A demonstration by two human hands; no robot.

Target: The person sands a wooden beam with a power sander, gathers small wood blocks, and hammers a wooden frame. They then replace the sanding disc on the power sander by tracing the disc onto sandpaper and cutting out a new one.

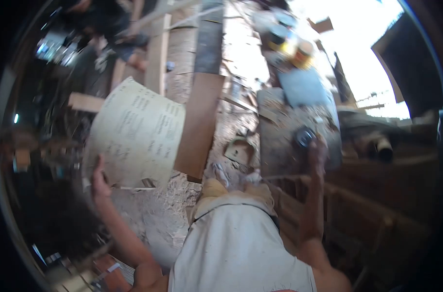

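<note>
My left hand (101,181) grips the lower left edge of a large curled sheet of sandpaper (136,129), its cream backing facing me with rows of printed marks. To my right, my right hand (317,152) reaches over a dusty worktop (275,155). Its fingers are at a dark, round, shiny object (304,137), and motion blur softens them; I cannot tell whether they grip it. A brown board (200,126) stands close along the sheet's right side.
On the worktop lie a light blue piece (303,86) and wood shavings; blurred yellow containers (303,53) are behind it. A cut-out wooden piece (240,150) lies on the dusty floor before my feet. Long planks (157,58) extend beyond the sheet; another person (109,24) is at upper left.
</note>
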